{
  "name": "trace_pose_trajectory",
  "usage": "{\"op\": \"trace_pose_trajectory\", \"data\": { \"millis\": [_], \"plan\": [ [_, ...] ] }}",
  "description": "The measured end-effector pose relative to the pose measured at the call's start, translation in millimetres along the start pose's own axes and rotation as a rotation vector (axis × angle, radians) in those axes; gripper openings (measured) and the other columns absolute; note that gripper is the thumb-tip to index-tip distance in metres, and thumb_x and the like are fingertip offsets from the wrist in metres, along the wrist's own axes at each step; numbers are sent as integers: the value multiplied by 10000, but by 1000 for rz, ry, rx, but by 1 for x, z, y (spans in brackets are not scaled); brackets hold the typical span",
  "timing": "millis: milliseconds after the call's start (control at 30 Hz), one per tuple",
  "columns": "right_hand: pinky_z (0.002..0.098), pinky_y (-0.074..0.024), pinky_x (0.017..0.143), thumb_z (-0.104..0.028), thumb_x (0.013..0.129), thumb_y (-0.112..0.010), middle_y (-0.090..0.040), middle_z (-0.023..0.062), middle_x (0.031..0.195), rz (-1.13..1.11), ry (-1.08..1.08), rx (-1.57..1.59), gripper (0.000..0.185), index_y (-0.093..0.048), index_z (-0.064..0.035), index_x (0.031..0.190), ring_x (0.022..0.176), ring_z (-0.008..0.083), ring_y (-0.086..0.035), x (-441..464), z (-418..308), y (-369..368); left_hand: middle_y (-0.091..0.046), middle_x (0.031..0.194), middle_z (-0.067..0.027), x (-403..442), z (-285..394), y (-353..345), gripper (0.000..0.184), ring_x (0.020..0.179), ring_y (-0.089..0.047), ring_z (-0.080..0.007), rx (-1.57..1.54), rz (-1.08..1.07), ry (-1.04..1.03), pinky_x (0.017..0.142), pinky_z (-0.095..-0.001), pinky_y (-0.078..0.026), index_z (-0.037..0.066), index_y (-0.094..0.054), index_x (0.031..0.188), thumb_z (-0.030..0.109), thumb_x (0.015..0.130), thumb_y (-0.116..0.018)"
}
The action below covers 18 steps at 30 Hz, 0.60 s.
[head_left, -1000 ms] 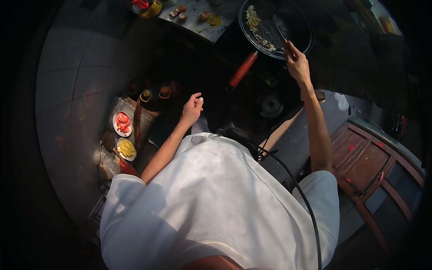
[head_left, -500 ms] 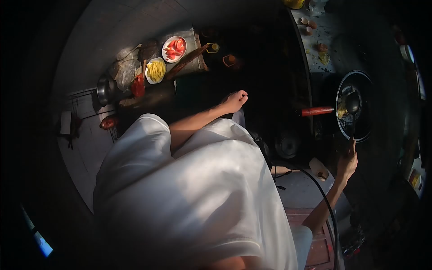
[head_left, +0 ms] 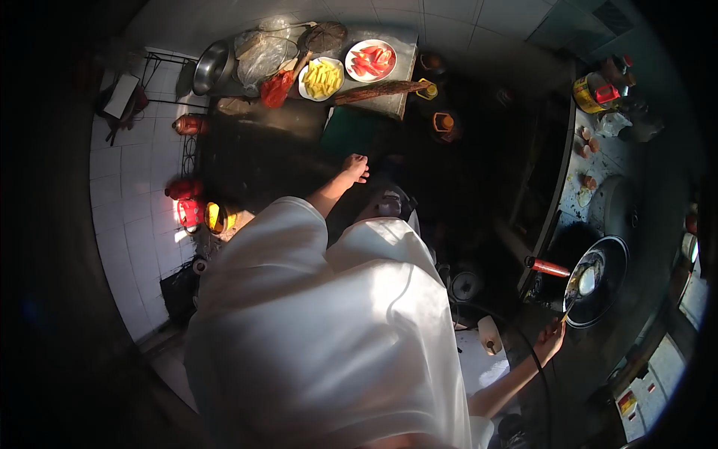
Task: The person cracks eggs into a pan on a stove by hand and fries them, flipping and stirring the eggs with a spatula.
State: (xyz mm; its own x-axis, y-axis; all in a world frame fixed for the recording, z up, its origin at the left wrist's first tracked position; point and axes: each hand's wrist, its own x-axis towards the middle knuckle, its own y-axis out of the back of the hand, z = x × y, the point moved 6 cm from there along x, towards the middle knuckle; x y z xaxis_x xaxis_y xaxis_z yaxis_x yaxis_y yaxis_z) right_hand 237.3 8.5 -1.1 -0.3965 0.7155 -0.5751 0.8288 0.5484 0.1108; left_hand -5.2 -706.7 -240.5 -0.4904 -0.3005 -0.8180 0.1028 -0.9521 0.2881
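My right hand (head_left: 550,341) is closed on the handle of a ladle (head_left: 587,280), whose bowl rests inside a dark pan (head_left: 611,290) at the right. The pan's red handle (head_left: 548,266) points left, and nothing holds it. Some food lies by the ladle, too small to make out well. My left hand (head_left: 357,169) hangs in front of my body with its fingers curled and nothing visible in it. Beyond it, on a small table, stand a plate of red slices (head_left: 371,61) and a plate of yellow strips (head_left: 321,78).
A long piece of wood (head_left: 379,92) lies at the edge of the small table (head_left: 404,63). Further left is a metal bowl (head_left: 215,67). Eggshells (head_left: 586,142) and a yellow container (head_left: 591,93) sit on the right counter. A black cable runs near my right arm.
My view has swung left, so the pan now appears lower right and the plates nearer the top middle. The ladle has shifted within the pan, still in my right hand. My left hand remains curled.
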Motion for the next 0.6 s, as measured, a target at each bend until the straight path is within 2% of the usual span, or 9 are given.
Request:
{"op": "trace_pose_trajectory", "data": {
  "millis": [100,200,233,333,367,400,500,533,600],
  "plan": [
    [196,-320,390,-183,902,-575,-621,8,842,-8,-90,26,116,-589,-93,973,546,58,-473,-1,10,-22,-578,779,-37,41,0,44,261,574,-593,-159,-169,88,73,491,-352,-542,115,-471,1117,302,937,-499],
    [206,-359,414,-186,906,-576,-621,-2,808,44,-41,-107,114,-599,-88,959,582,69,-509,-19,7,-52,-580,784,-39,85,0,81,257,576,-596,-161,-254,91,136,490,-354,-544,122,-460,1119,295,935,-505],
    [202,-394,454,-170,902,-580,-617,-3,801,-93,-51,-63,106,-604,-85,961,608,80,-532,3,20,-41,-581,786,-39,95,3,91,257,579,-597,-160,-267,76,130,492,-353,-544,122,-458,1119,295,934,-506],
    [200,-426,499,-139,900,-571,-612,4,799,39,-127,-33,100,-607,-73,966,642,83,-548,3,27,-55,-582,785,-40,118,20,117,275,590,-599,-161,-277,50,155,502,-353,-545,118,-444,1134,293,933,-509],
    [211,-464,575,-135,904,-564,-613,19,812,16,-97,-32,109,-608,-54,962,698,98,-566,1,24,-61,-582,792,-41,123,24,127,280,593,-598,-165,-297,58,144,507,-357,-545,116,-439,1138,292,932,-511],
    [211,-464,575,-135,904,-564,-613,19,812,24,-101,-48,109,-608,-54,962,698,98,-566,7,26,-58,-581,798,-43,131,25,137,286,597,-598,-168,-315,66,134,512,-361,-546,113,-435,1141,291,931,-513],
    [244,-495,663,-125,888,-589,-630,37,870,-144,-18,-109,123,-611,-29,961,812,141,-598,19,27,-62,-604,870,-59,148,27,162,286,667,-619,-188,-304,73,157,587,-405,-554,116,-442,1171,278,944,-504],
    [244,-495,663,-125,888,-589,-630,37,870,-138,-18,-110,123,-611,-29,961,812,141,-598,14,24,-71,-605,860,-57,153,29,169,273,659,-619,-188,-306,72,166,582,-407,-554,119,-449,1161,273,943,-505],
    [239,-501,668,-113,878,-597,-637,39,883,47,-94,-77,121,-613,-31,966,829,143,-607,8,23,-76,-605,852,-57,162,31,179,261,657,-620,-189,-301,63,168,580,-410,-554,120,-456,1151,269,943,-506]
  ]
}}
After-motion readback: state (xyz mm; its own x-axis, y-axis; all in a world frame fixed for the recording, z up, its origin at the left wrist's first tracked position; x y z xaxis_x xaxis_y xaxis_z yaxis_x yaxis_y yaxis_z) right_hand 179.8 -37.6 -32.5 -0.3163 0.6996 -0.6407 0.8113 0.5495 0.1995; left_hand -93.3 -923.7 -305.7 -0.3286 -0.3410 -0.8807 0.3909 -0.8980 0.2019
